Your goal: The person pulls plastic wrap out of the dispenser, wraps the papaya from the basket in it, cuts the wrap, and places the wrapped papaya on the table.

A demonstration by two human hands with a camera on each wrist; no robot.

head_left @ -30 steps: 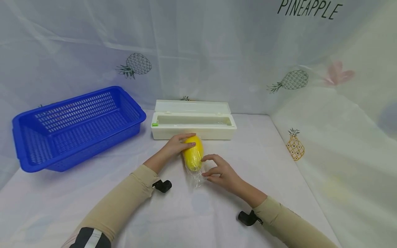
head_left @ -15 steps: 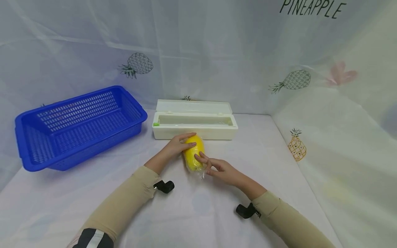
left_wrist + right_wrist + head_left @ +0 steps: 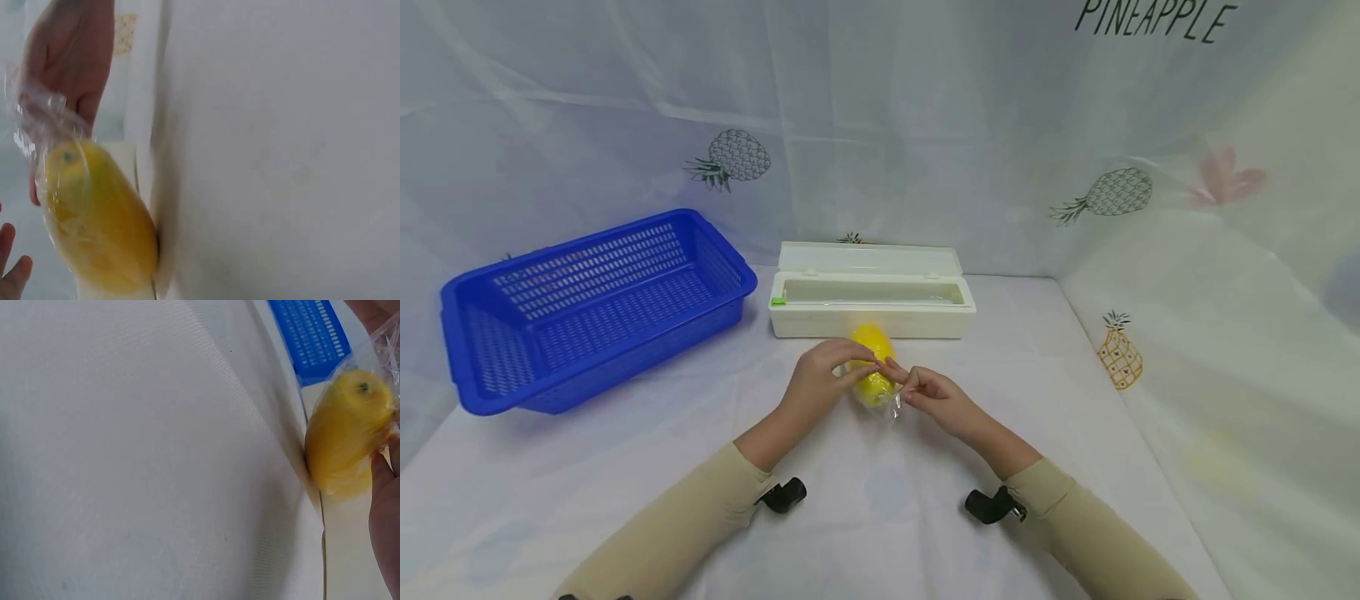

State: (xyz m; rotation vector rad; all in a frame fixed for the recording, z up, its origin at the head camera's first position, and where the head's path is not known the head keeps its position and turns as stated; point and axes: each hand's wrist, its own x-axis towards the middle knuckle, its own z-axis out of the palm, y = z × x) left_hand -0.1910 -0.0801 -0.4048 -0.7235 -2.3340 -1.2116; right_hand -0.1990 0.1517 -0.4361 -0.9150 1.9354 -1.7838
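Note:
A yellow oblong fruit [image 3: 871, 337] lies on the table under clear plastic wrap [image 3: 886, 407], whose loose end bunches toward the near side. In the left wrist view the wrap [image 3: 44, 112] rises from the fruit's stem end to the right hand. My right hand [image 3: 943, 404] pinches this film beside the fruit, index finger reaching over it. Above the fruit, my left hand [image 3: 816, 383] has its thumb and index extended toward the right fingertips. The left wrist view shows left fingertips [image 3: 15, 269] spread and apart from the fruit.
Just behind the fruit stands a long white wrap dispenser box [image 3: 872, 323], lid raised, with a green tab [image 3: 778, 301] at its left end. A blue perforated basket [image 3: 625, 354] sits at the left. White pineapple-print cloth [image 3: 925, 183] covers the table and walls.
My left hand has come off the fruit's far end and moved nearer, beside the right fingertips. The right hand has moved onto the loose film, which is now gathered closer to the fruit.

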